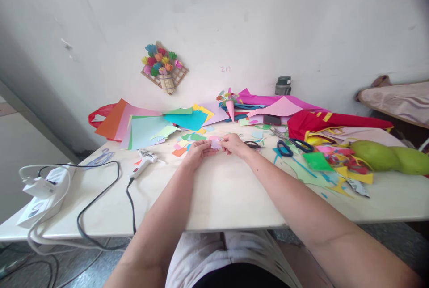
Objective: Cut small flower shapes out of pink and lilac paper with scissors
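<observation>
Near the middle of the white table, my left hand (200, 152) and my right hand (232, 144) meet around a small pale lilac paper piece (215, 144). The fingers of both hands close on its opposite edges. Small coloured paper cutouts (195, 137) lie just beyond my left hand. Black-handled scissors (252, 145) rest beside my right hand, partly behind it. A white glue gun (143, 164) lies to the left of my left hand. The exact shape of the held paper is too small to tell.
Coloured sheets (147, 129) spread along the back left. Blue-handled scissors (284, 148), paper scraps (317, 161), a red cloth (301, 122) and green fruit-like objects (375, 154) are at right. A power strip (36, 209) with cables occupies the left edge. A paper bouquet (229, 104) stands behind.
</observation>
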Action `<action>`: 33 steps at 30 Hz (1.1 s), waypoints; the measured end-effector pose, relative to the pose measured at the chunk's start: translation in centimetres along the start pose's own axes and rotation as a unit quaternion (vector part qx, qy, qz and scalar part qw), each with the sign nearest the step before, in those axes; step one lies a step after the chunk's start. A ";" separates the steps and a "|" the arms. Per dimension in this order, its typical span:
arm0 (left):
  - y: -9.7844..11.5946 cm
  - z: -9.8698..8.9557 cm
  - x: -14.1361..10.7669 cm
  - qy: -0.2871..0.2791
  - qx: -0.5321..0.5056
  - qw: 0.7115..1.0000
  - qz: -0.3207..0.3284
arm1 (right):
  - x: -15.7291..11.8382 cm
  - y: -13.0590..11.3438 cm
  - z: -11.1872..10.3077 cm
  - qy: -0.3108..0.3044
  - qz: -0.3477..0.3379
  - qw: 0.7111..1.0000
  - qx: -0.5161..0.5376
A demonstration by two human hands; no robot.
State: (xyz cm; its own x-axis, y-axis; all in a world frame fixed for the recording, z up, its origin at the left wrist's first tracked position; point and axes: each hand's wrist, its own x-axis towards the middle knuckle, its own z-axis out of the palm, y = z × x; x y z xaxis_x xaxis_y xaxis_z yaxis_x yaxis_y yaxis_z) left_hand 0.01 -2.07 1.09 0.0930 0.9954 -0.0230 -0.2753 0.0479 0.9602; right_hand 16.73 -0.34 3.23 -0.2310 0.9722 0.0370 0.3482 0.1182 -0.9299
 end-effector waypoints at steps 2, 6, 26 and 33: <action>0.0 0.1 0.1 0.014 -0.007 1.000 -0.004 | 0.2 0.2 0.2 0.002 0.001 1.000 -0.006; 0.0 0.0 0.3 0.027 -0.008 1.000 -0.001 | 0.6 0.8 0.6 0.000 -0.011 1.000 -0.022; -0.1 -0.3 0.3 0.021 -0.003 1.000 0.002 | 0.8 1.1 1.0 0.020 -0.044 0.986 -0.158; -0.1 -0.3 0.2 -0.001 0.009 1.000 0.008 | -0.1 0.0 1.1 0.032 -0.044 0.975 -0.216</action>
State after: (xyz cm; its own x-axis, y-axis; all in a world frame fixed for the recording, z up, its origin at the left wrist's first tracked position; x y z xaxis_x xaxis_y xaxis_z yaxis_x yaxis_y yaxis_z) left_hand -0.26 -1.85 0.85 0.0906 0.9959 -0.0074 -0.2602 0.0308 0.9651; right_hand 15.80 -0.65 2.83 -0.2241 0.9636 0.1456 0.6827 0.2619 -0.6822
